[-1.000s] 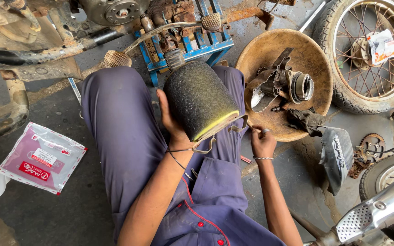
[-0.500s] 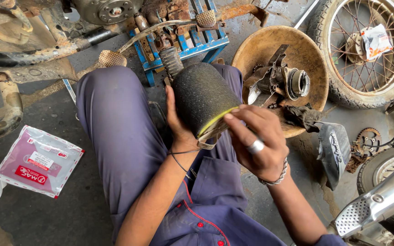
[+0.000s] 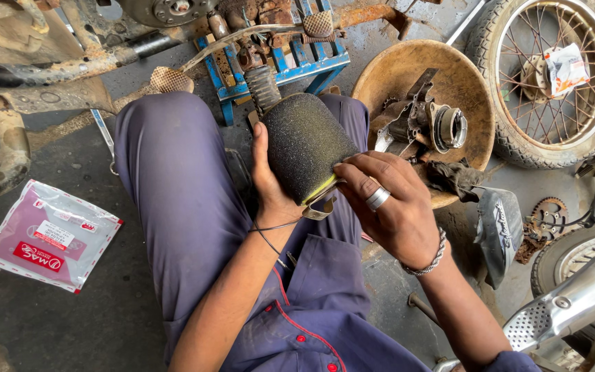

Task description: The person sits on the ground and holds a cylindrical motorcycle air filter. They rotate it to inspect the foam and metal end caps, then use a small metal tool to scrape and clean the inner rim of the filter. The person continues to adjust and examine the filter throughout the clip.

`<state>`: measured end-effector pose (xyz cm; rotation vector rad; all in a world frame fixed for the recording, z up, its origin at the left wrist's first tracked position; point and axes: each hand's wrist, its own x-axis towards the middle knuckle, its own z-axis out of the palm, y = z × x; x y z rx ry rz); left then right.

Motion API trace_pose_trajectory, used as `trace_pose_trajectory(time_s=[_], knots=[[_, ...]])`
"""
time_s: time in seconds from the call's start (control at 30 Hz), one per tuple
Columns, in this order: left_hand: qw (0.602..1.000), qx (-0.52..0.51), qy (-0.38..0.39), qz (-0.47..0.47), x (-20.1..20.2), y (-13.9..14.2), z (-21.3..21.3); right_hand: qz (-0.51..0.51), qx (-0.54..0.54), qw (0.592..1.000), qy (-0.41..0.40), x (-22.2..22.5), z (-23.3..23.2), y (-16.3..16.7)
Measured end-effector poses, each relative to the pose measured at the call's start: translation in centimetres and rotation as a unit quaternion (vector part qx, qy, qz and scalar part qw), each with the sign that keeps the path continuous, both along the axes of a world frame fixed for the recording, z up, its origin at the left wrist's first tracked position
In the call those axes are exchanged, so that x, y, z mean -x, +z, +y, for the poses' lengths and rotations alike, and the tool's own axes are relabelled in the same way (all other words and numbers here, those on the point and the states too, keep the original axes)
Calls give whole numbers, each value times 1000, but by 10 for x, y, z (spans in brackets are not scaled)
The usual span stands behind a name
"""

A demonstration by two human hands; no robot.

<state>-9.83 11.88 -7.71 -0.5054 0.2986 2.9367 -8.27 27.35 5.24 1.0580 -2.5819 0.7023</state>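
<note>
Floor at the far left carries a flat plastic packet (image 3: 48,236) with a pink and red printed insert, lying well apart from the hands. Above it, a rusty motorcycle frame (image 3: 43,65) runs across the upper left corner. A blue metal stand (image 3: 290,65) is seen behind the knees of the seated person, who is dressed in blue-violet work clothes.

A dark foam air filter (image 3: 303,146), cylindrical with a yellowish lower edge and a metal bracket at its base, is held over the lap, between the knees, tilted with its rounded end away from the camera. The left hand (image 3: 270,189) is clenched about the filter's left side, palm against the foam, thumb raised along it. The right hand (image 3: 383,203), wearing a silver ring and a bead bracelet, is placed at the filter's lower right edge; its fingertips (image 3: 342,169) are pressed to the foam near the yellow rim, so this grip is also closed on the filter.

To the right, a shallow rusty metal basin (image 3: 397,76) holds greasy engine parts (image 3: 425,124). Further right, a spoked wheel (image 3: 552,79) lies on the floor, with a chain sprocket (image 3: 549,213) below it and a chrome exhaust pipe (image 3: 573,296) at the lower right corner.
</note>
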Motion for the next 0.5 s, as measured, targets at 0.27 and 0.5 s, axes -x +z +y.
trace_pose_trajectory(time_s=[0.27, 0.5], knots=[[997, 2, -33, 64, 2, 2, -1, -104, 15, 994, 29, 4, 17, 14], [997, 7, -68, 45, 5, 6, -3, -204, 15, 979, -17, 5, 24, 15]])
